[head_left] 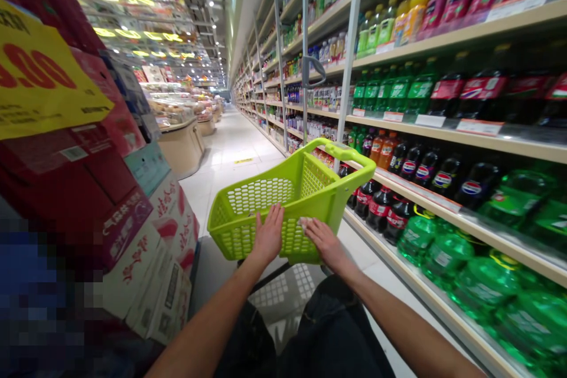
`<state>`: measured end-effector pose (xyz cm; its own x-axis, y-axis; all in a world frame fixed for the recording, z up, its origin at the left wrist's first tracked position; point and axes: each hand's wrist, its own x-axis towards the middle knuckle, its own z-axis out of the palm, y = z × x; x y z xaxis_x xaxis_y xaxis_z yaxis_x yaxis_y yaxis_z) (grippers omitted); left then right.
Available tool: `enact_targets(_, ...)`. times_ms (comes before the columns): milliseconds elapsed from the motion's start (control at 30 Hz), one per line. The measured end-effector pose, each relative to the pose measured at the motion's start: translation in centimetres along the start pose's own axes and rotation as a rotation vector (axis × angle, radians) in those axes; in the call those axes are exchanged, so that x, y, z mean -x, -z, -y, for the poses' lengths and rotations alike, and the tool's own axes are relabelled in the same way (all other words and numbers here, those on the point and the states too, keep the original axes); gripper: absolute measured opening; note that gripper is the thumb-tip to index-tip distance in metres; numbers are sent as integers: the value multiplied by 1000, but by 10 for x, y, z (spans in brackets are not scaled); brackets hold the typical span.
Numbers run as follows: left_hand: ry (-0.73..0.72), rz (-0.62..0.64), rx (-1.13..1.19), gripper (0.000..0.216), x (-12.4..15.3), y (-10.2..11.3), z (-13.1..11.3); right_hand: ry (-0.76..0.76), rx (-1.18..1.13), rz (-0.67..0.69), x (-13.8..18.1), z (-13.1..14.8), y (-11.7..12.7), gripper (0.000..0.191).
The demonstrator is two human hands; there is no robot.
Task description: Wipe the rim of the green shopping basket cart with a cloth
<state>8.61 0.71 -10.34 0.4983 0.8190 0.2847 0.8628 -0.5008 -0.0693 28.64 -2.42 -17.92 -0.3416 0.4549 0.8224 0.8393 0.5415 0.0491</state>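
Note:
A lime-green shopping cart [234, 237] with holed plastic walls stands turned sideways before me, its handle [349, 159] up at the right. No goods show in the part of its basket that I can see. My left hand [268, 233] rests against the near side wall, fingers stretched out over the rim. To its right, my right hand [326, 243] is at the same wall, fingers bent and close together. At its fingertips shows a small white thing [305, 222], too small to make out. My dark-clothed legs are below, close to the cart.
Shelves at the right carry soda bottles [420, 85], with large green bottles [452, 254] at the bottom. Stacked cartons [146, 271] and a yellow price sign [44, 71] stand close on the left. A tiled aisle [230, 142] runs ahead past display counters [179, 144].

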Motion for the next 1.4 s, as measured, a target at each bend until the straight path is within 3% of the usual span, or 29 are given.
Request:
enact_targets(133,-16,14,-13,72,-9,1,-12,-61,86,-74,-22,-9,-1,35)
enact_targets(233,-9,34,-26,73,-9,1,-12,-20,107,-94,-1,-12,-1,34)
enact_targets(333,-3,25,-22,74,-10,1,-12,-31,115,-100,7,-22,16,35)
enact_targets(467,1,13,-13,75,-12,2,-19,-219,139,-233,-33,-54,48,44)
enact_targets(533,0,31,-4,74,-12,4,-22,-242,152,-276,-40,-63,51,45)
enact_targets(700,-29,44,14,75,-9,5,-18,-53,66,-100,19,-44,30,40)
enact_targets(767,-7,30,22,75,-9,5,-16,-75,46,-73,26,-46,36,41)
enact_targets(967,130,42,11,73,-11,4,-16,-405,175,-349,-57,-107,87,44)
enact_targets(1033,126,49,8,73,-11,5,-15,-396,176,-317,-61,-106,81,45)
enact_targets(1167,118,52,8,73,-11,6,-11,-105,71,-133,-29,-68,53,42)
enact_targets(1233,112,47,16,73,-11,6,-9,-67,54,-119,-28,-64,54,42)
enact_targets(1400,106,-8,43,74,-9,1,-10,-351,189,-334,-76,-108,96,45)
